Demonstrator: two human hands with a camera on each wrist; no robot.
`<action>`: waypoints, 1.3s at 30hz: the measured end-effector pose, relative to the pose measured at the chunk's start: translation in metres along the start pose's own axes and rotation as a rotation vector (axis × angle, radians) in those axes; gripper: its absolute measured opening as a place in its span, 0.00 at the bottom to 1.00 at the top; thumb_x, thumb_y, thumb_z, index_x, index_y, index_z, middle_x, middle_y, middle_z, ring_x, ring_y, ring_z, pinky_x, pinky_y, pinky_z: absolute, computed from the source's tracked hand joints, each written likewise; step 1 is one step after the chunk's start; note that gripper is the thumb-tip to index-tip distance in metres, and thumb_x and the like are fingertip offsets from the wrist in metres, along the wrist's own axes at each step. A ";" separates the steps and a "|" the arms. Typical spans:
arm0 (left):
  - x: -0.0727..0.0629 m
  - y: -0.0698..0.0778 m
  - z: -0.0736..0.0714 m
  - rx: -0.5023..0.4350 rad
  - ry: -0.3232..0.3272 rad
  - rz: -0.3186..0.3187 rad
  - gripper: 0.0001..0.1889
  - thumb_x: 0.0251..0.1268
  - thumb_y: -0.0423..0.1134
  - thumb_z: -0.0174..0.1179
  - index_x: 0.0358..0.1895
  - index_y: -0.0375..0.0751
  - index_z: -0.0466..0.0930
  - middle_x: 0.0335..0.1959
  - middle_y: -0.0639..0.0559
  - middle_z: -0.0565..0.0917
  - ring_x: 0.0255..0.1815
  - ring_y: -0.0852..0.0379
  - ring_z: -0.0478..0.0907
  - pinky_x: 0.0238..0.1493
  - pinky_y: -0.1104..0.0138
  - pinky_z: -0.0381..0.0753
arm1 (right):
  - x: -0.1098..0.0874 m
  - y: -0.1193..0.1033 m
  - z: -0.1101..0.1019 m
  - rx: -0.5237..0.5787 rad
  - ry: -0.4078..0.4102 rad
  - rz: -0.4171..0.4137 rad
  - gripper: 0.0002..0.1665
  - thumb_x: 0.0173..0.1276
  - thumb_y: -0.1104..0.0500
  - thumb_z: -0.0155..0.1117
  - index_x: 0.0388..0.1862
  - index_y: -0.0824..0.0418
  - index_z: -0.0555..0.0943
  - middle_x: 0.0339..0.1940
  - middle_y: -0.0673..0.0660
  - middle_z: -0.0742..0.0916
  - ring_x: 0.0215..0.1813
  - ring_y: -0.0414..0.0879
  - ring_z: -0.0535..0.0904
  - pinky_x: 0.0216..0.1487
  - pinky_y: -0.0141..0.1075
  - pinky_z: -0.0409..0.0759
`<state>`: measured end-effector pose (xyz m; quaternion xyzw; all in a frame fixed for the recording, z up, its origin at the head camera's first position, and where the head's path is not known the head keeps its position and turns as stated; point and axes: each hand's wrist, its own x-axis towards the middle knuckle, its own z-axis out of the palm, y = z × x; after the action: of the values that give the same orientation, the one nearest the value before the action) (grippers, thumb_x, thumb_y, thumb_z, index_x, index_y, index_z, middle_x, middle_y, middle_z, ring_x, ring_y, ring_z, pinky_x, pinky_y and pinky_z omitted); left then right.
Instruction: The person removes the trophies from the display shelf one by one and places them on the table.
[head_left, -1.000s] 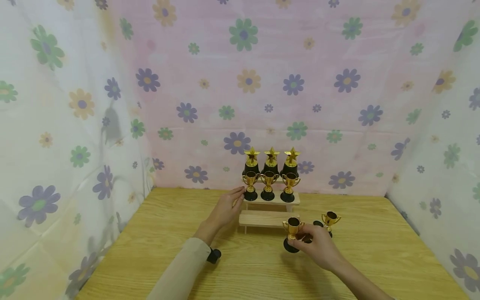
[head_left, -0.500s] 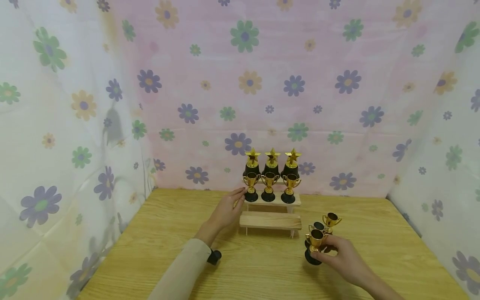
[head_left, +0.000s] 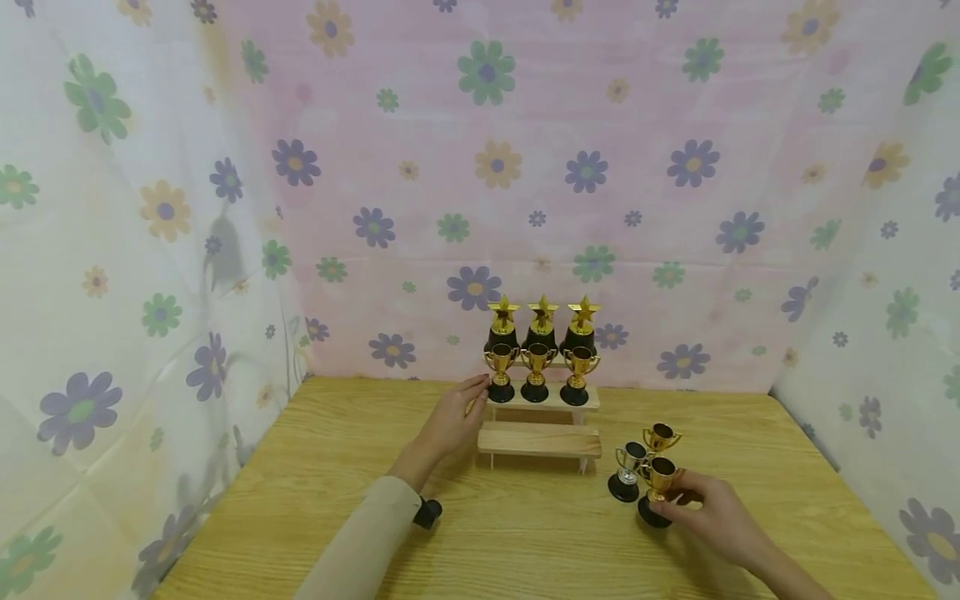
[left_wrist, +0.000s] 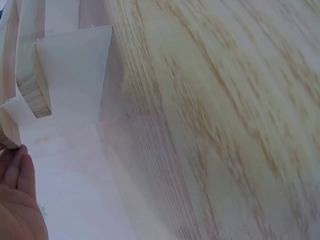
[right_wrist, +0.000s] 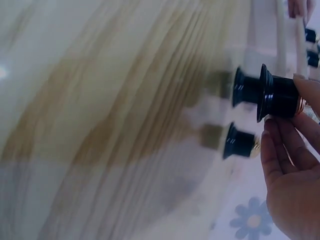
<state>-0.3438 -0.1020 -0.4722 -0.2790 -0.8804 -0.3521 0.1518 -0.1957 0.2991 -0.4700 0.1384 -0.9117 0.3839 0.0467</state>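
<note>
My right hand [head_left: 712,510] pinches a small gold trophy cup [head_left: 662,475] by its lower part. In the right wrist view its black base [right_wrist: 281,97] tips toward the camera, above the table. Close beside it stand a silver trophy cup [head_left: 628,472] and another gold trophy cup [head_left: 662,437], partly covered by the held one. My left hand [head_left: 450,423] has its fingers extended against the left end of the wooden tiered stand [head_left: 538,438], at the middle step. In the left wrist view those fingertips [left_wrist: 24,150] meet the plank's end.
Several trophies stand on the stand: star trophies [head_left: 543,325] on the top step, gold cups [head_left: 536,367] on the middle one. A small black object [head_left: 427,513] is by the left sleeve [head_left: 367,533]. Flowered cloth [head_left: 525,167] encloses the wooden table [head_left: 495,550].
My right hand has carried the gold cup rightward, from in front of the stand's lower step to beside the other loose cups. The silver cup now shows fully. My left hand stays put.
</note>
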 end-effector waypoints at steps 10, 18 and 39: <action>0.001 -0.003 0.001 -0.001 0.010 0.021 0.22 0.84 0.40 0.48 0.70 0.28 0.73 0.71 0.38 0.74 0.73 0.41 0.70 0.73 0.51 0.71 | 0.004 0.016 -0.010 -0.039 0.052 0.101 0.10 0.61 0.56 0.79 0.37 0.61 0.88 0.36 0.51 0.89 0.34 0.37 0.81 0.36 0.32 0.82; 0.001 -0.004 0.002 0.007 0.008 0.018 0.23 0.85 0.42 0.47 0.71 0.31 0.73 0.72 0.39 0.74 0.73 0.42 0.70 0.73 0.52 0.71 | 0.007 0.022 -0.017 -0.025 0.034 0.166 0.13 0.64 0.56 0.77 0.41 0.65 0.88 0.39 0.55 0.90 0.37 0.42 0.83 0.38 0.32 0.83; 0.001 -0.003 0.000 -0.007 -0.015 -0.012 0.23 0.85 0.42 0.46 0.72 0.32 0.72 0.73 0.39 0.73 0.74 0.43 0.69 0.73 0.53 0.70 | 0.008 0.038 -0.022 0.022 -0.017 0.256 0.17 0.66 0.54 0.75 0.45 0.67 0.87 0.42 0.55 0.89 0.43 0.45 0.84 0.43 0.33 0.83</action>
<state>-0.3464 -0.1036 -0.4734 -0.2767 -0.8821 -0.3538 0.1423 -0.2152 0.3382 -0.4797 0.0248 -0.9181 0.3955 -0.0120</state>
